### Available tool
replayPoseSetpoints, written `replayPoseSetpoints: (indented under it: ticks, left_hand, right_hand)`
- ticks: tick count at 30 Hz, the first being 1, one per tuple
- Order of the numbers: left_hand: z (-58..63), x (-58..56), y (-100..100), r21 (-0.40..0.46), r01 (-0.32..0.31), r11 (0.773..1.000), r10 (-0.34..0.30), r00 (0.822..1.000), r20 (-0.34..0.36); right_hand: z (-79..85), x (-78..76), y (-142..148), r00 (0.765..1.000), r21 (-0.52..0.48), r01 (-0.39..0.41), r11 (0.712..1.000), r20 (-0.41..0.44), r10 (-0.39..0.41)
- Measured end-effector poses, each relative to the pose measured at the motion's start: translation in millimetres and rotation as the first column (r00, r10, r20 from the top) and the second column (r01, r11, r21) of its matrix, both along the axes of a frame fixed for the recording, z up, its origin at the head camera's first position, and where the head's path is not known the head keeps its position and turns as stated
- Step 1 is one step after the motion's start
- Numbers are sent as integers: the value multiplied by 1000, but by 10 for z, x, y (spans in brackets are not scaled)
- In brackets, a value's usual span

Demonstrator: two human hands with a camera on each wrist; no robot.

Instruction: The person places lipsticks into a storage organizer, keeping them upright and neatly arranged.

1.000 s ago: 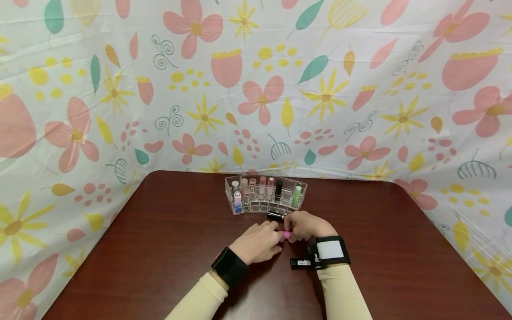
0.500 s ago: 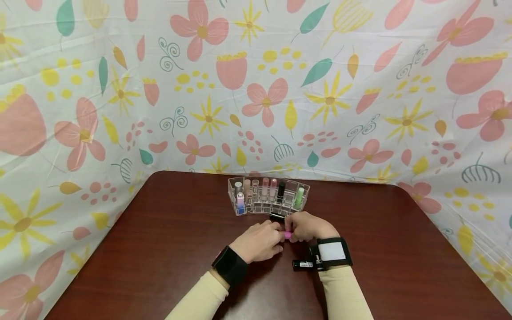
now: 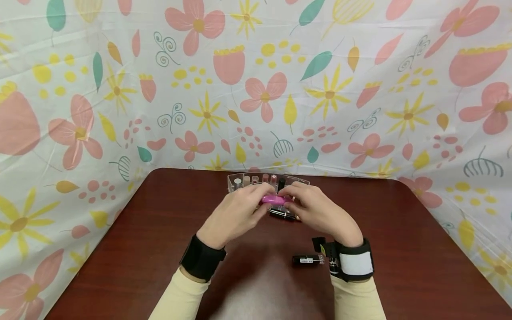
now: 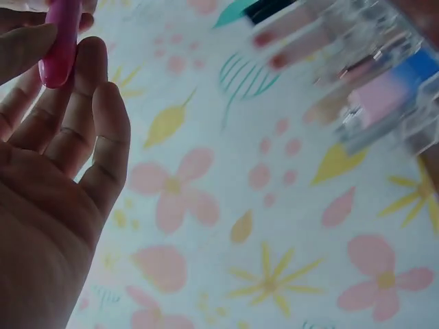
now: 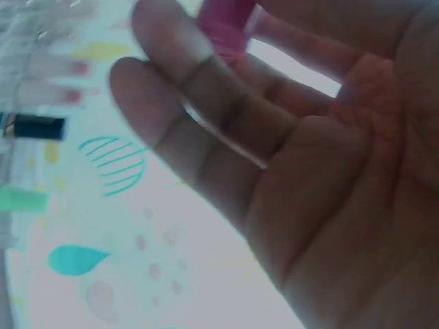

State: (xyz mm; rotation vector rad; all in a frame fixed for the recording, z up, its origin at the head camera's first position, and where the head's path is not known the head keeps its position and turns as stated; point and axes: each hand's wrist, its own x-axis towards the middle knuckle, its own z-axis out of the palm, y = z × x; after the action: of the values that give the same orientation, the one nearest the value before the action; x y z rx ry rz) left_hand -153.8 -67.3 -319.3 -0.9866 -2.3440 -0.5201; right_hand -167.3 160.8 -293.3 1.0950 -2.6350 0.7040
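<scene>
Both hands hold a glossy pink lipstick tube (image 3: 275,200) lengthwise between them, raised above the table in the head view. My left hand (image 3: 236,213) pinches its left end with thumb and fingertips. The other end is pinched by my right hand (image 3: 326,211). In the left wrist view the tube's rounded end (image 4: 60,55) shows beside the thumb, with the other fingers loosely bent. The right wrist view shows the pink end (image 5: 226,27) between the fingers. Behind the hands, a clear curved lipstick organizer (image 3: 230,184) is partly covered.
A black lipstick (image 3: 282,215) lies just in front of the organizer. Another black tube with a white label (image 3: 306,260) lies near the right wrist strap (image 3: 354,262). Several lipsticks stand in the organizer, including a green one (image 5: 24,200). A floral cloth (image 3: 264,98) hangs behind the table.
Both hands have risen from the tabletop with the pink lipstick tube and now overlap the organizer. More of the tube shows between them. The black tubes stay on the table.
</scene>
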Motion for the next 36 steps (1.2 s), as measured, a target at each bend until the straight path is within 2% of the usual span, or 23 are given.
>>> replayPoseSetpoints:
  ticks: [5,8,13,19,27,36]
  left_hand:
    - [200,90,-104,54,1,999,3,997,-75]
    - [247,116,-146,71,-1,997,9,994,-112]
    - [278,147,-193,88,-9,996,21,991,-131]
    - [286,175,-224,117,-21,993,37,990,-135]
    - [301,232,-240,122,-26,992,45,987,-156]
    - [385,256,-246,108,-29,994,51,977,-207]
  right_hand:
    - [137,138,-27,992,-147,-56,987,-119,38]
    - [176,180,-46,985,-218,-84,972,-165,48]
    - [198,213,-76,979,-294,-100,951,-200,41]
    - [223,225,-105,963,-342,-136,930,-264,43]
    - [179,240,-119,947,-372,-143,917,-322,17]
    - [240,293,-108,952,-356,-136,925,-306,22]
